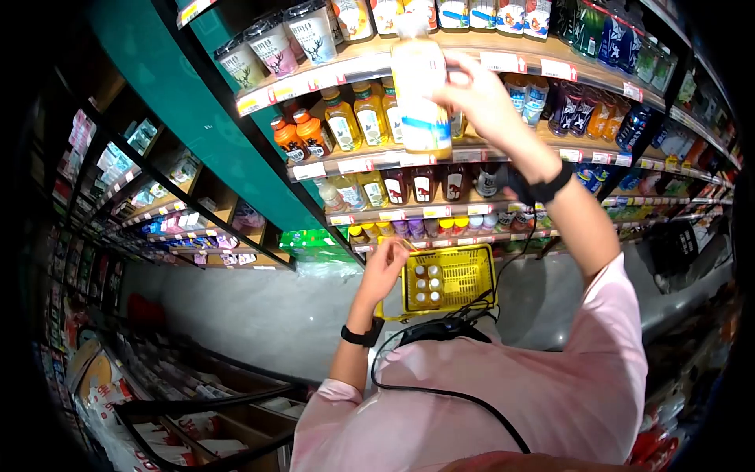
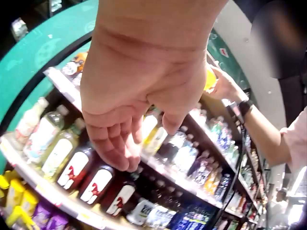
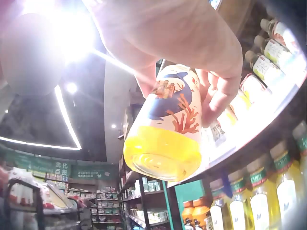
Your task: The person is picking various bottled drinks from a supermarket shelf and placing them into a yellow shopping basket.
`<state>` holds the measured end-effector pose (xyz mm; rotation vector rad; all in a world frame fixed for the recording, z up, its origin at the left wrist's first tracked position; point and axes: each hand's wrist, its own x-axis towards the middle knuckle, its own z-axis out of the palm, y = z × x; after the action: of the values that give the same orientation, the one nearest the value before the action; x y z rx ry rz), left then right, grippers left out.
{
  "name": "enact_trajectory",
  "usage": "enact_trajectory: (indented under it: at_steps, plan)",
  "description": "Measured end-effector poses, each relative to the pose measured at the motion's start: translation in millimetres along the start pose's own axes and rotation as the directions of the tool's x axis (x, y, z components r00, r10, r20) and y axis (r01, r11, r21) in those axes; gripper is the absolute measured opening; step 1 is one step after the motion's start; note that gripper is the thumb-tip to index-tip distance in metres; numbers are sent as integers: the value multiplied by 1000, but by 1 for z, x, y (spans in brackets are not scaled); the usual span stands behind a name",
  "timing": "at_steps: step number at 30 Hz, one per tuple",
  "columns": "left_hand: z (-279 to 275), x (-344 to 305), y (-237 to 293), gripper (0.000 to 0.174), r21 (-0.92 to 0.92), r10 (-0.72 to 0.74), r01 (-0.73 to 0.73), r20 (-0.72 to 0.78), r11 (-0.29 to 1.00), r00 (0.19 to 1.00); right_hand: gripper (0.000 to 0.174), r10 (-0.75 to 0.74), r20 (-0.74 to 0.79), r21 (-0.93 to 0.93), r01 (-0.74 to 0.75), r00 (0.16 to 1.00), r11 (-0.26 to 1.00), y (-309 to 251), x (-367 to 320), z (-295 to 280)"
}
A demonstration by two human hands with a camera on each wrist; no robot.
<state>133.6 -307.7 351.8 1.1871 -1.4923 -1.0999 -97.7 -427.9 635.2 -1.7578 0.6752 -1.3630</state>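
Observation:
A bottle of yellow drink (image 1: 422,102) with a white and blue label is held up in front of the shelves by the right hand (image 1: 480,98). In the right wrist view the fingers of the right hand (image 3: 177,43) grip the upper part of this bottle (image 3: 168,124), whose label shows a whale and coral. The left hand (image 1: 384,271) hangs beside the yellow basket (image 1: 487,267), low in front of the shelves. Its fingers are loosely curled with nothing in them, as the left wrist view of the left hand (image 2: 139,86) shows.
Several white-capped bottles (image 1: 421,283) stand in the basket's left part. Curved shelves of drinks fill the front, with yellow bottles (image 1: 368,114) on one tier and dark bottles (image 1: 422,185) below. Black cables (image 1: 480,303) lie near the basket. Another rack (image 1: 189,181) stands at the left.

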Motion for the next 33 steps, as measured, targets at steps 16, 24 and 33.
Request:
enact_trajectory:
  at_steps: [16,24,33]
  plan:
    - [-55,-255,-264,35,-500,-882,745,-90,441,462,63,-168,-146,-296,119,975,948,26,201,0]
    - [-38,-311,-280,32,-568,-904,738,-23,364,427,65,-283,-75,-224,261,956,939,26,204,-27]
    - [-30,-310,-258,32,-160,-780,765,-67,624,622,55,-190,-112,-283,152,975,947,-2,154,-166]
